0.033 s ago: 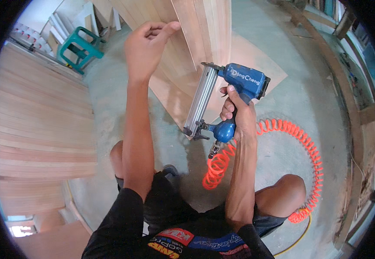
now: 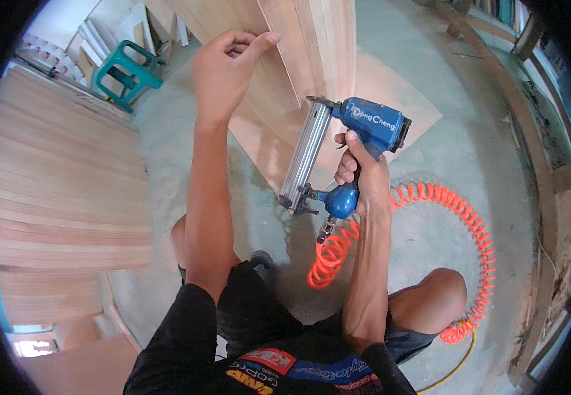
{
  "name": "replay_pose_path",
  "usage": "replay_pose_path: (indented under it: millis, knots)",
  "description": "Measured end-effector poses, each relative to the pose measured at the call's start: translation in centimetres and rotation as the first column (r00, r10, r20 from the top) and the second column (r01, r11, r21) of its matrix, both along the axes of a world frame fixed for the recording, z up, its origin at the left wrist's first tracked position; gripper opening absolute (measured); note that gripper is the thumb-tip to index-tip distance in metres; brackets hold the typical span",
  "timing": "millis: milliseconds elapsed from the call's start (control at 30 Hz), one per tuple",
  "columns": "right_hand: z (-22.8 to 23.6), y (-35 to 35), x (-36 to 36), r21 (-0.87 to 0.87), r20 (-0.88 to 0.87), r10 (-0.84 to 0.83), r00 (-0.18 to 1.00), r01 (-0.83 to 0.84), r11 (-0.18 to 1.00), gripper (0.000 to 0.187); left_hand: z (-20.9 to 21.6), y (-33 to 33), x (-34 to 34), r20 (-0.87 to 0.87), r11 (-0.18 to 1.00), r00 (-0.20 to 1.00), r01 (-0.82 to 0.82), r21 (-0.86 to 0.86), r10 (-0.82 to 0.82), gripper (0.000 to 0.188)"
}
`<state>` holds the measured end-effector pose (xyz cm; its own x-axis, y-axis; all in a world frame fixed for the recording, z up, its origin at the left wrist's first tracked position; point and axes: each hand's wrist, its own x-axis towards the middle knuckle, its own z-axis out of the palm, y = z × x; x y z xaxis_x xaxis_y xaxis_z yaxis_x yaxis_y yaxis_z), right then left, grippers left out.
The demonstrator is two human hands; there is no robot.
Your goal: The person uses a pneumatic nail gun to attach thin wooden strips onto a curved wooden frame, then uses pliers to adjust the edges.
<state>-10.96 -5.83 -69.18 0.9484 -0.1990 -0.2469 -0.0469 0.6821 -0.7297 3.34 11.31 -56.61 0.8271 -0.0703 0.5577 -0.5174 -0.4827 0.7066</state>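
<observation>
My right hand [image 2: 371, 172] is wrapped round the grip of a blue pneumatic nail gun [image 2: 372, 123], thumb up behind the trigger area. The gun's silver magazine slants down to the left, and its nose is close to the edge of the wooden panels. From the base of its handle runs a coiled orange air hose [image 2: 330, 262]. My left hand [image 2: 227, 69] is raised over the wooden panels [image 2: 308, 49], fingers curled and thumb stretched toward a panel's edge. What those fingers pinch, if anything, is hidden.
A thin pale sheet [image 2: 400, 99] lies on the grey floor beneath the panels. Stacked wooden boards [image 2: 62, 178] fill the left side. A green plastic stool [image 2: 127, 74] stands at the far left. Timber framing [image 2: 496, 72] runs along the right, and a yellow hose [image 2: 460, 365] joins the coil.
The view has shifted slightly, so the stool, boards and panels appear a little farther right. My left hand is a touch farther right; my right hand and the nail gun are nearly still.
</observation>
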Motion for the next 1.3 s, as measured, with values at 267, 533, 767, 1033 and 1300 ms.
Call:
replay_pose_path:
  millis: [267,533,767,1033,1300]
  knots:
    - [-2.2,-1.0,1.1,0.174,0.012,0.074,0.997,-0.075,0.982,0.033,-0.7,-1.3,1.1,0.008,0.998,0.999,0.047,0.050,-0.047,0.037]
    - [-2.3,-1.8,1.4,0.212,-0.017,0.155,0.988,-0.148,0.966,0.033,0.6,-0.6,0.6,-0.021,0.976,1.000,-0.016,0.219,0.021,0.038]
    - [-2.5,-2.3,0.9,0.209,-0.020,0.125,0.992,-0.119,0.971,0.031,1.0,-0.1,0.3,-0.051,0.963,0.998,-0.008,0.268,0.022,0.041]
    - [-14.1,-1.7,-1.2,0.291,-0.247,0.010,0.969,0.064,0.954,0.024,-9.4,-3.2,-2.6,-0.168,0.939,0.941,-0.250,0.238,0.293,0.049]
    - [-15.8,1.5,0.1,0.415,-0.229,0.008,0.973,0.090,0.905,0.024,-11.9,-5.8,-2.2,0.069,0.852,0.936,-0.344,0.395,0.346,0.040]
